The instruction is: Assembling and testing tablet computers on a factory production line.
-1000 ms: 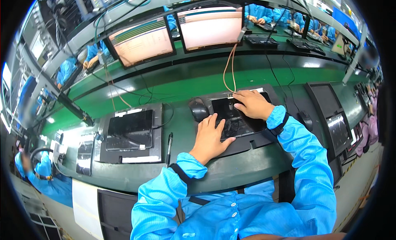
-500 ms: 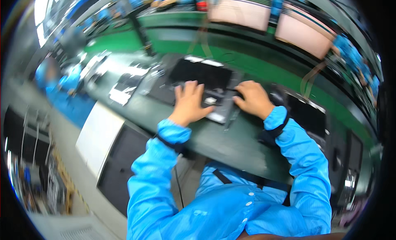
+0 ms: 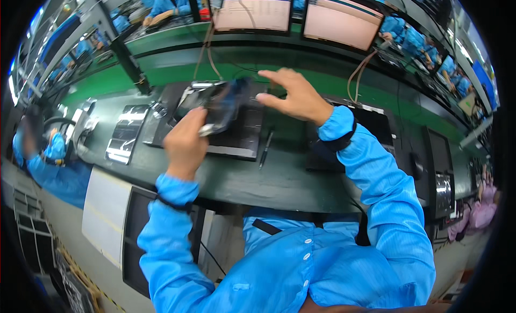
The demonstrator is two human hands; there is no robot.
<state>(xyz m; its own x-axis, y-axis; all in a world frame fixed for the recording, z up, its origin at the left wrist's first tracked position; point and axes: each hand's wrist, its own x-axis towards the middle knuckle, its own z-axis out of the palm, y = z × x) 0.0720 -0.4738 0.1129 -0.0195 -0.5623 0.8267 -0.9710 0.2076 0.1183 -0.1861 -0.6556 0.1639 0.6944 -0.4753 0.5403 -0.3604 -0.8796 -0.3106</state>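
My left hand (image 3: 185,143) grips a dark glossy flat panel (image 3: 223,106) by its near edge. The panel is tilted up off the bench and blurred by motion, so its exact kind does not show. Beneath it lies a black flat base (image 3: 250,133). My right hand (image 3: 295,95) hovers just right of the panel, thumb and fingers apart, with nothing in it. A dark pen-like tool (image 3: 266,149) lies on the green bench right of the base.
Left of the base lies a shiny dark sheet (image 3: 127,134). Black equipment (image 3: 376,125) sits beyond my right forearm. Two monitors (image 3: 341,20) stand at the back. A person in blue (image 3: 56,170) works at the far left. White and dark boards (image 3: 106,216) stand by the bench's front.
The panel, lying flat before, is now lifted and tilted in my left hand. My right hand has come up off the bench edge of the base. The whole view has shifted.
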